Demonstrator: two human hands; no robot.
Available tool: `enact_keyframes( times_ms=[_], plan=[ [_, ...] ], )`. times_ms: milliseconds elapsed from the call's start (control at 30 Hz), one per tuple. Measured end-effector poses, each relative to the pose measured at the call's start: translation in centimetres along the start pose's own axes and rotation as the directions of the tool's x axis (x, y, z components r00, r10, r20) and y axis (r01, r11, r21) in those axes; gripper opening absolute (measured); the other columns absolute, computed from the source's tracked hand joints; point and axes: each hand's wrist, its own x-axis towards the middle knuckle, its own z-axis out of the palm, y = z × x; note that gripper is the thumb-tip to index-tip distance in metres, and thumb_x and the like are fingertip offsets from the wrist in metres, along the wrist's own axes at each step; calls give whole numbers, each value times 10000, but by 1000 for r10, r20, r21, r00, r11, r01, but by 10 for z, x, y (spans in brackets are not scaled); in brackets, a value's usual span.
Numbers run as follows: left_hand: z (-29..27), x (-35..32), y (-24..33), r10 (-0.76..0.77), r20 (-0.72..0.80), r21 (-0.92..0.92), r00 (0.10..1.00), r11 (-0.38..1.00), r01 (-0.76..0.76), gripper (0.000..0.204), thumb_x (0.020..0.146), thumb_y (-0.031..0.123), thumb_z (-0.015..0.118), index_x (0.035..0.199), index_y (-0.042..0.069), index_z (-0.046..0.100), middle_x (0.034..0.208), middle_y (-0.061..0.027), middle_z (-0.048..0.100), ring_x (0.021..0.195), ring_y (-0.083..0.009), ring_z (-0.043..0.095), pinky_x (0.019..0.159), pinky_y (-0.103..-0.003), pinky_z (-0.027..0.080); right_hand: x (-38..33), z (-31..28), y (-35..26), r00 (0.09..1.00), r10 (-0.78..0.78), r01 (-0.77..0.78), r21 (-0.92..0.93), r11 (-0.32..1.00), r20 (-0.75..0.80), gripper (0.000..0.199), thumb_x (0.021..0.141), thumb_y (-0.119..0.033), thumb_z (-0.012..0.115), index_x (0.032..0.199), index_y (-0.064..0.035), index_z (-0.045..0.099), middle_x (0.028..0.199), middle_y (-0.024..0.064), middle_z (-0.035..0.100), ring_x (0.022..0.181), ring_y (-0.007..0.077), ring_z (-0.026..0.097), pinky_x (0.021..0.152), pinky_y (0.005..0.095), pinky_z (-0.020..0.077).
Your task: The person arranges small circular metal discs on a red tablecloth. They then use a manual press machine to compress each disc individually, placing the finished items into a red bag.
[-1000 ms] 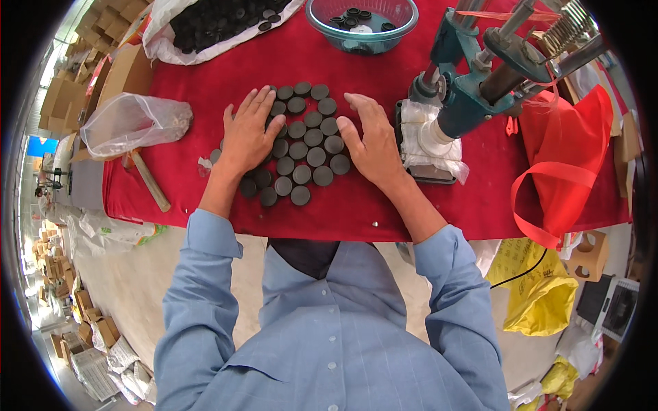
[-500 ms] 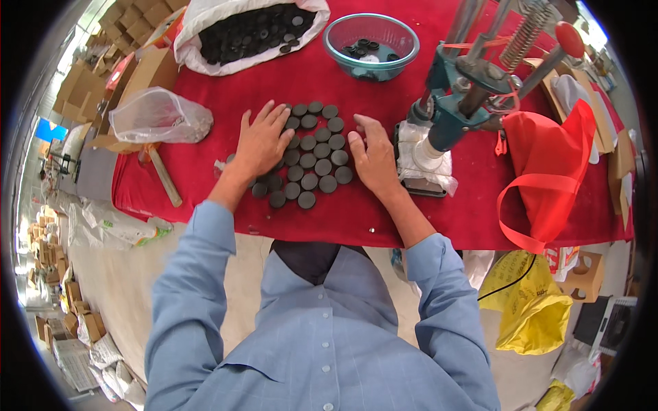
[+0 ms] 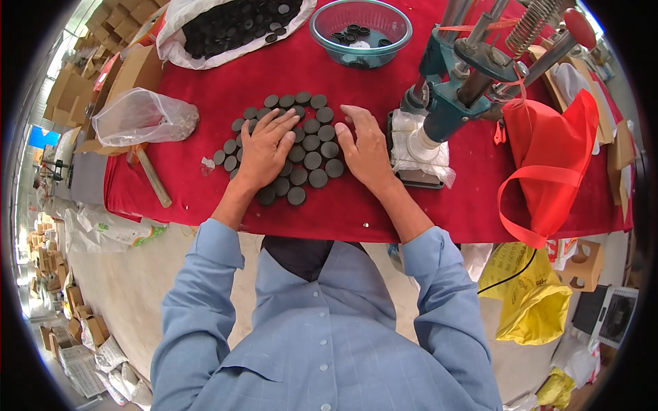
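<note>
At a desk [image 3: 466, 216] spread with red cloth, a person in a blue shirt [image 3: 322, 329] works over a single layer of round black caps [image 3: 312, 160] gathered near the front edge, mostly side by side. The left hand [image 3: 266, 152] lies across the middle of the group, fingers stretched forward over several caps, its grip released. At the group's right side, the right hand [image 3: 367, 147] is held with fingers loosely bent and thumb forward, its grip slack around nothing visible; whether the thumb touches a cap cannot be told. Just beyond it stands a teal press [image 3: 449, 123]. Farther back, a white sack [image 3: 168, 42] spills more black pieces beside a clear teal bowl [image 3: 361, 61]. A hammer [image 3: 152, 178] and a clear plastic bag [image 3: 140, 120] lie to the left, a red bag [image 3: 558, 147] to the right.
</note>
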Motion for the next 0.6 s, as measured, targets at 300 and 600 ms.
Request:
enact_keyframes(
  times_ms=[300, 600],
  plan=[
    [-7, 8, -8, -47, 50, -72, 998, 996, 50, 408, 1106, 311, 512, 1472, 189, 646, 1569, 19, 588, 1520, -258, 431, 1262, -684, 130, 4, 1, 1, 999, 37, -38, 31, 999, 26, 392, 999, -159, 651, 1325, 54, 612, 1253, 252, 669, 1099, 397, 661, 1000, 485, 515],
    [-27, -109, 27, -117, -308, -69, 944, 993, 100, 698, 973, 355, 733, 1516, -21, 507, 1665, -234, 387, 1561, -468, 302, 1259, -581, 218, -4, -5, -8, 968, -156, 172, -66, 983, 198, 836, 905, -449, 793, 1503, 43, 478, 1535, 309, 484, 1425, 471, 468, 1171, 528, 418]
  ],
)
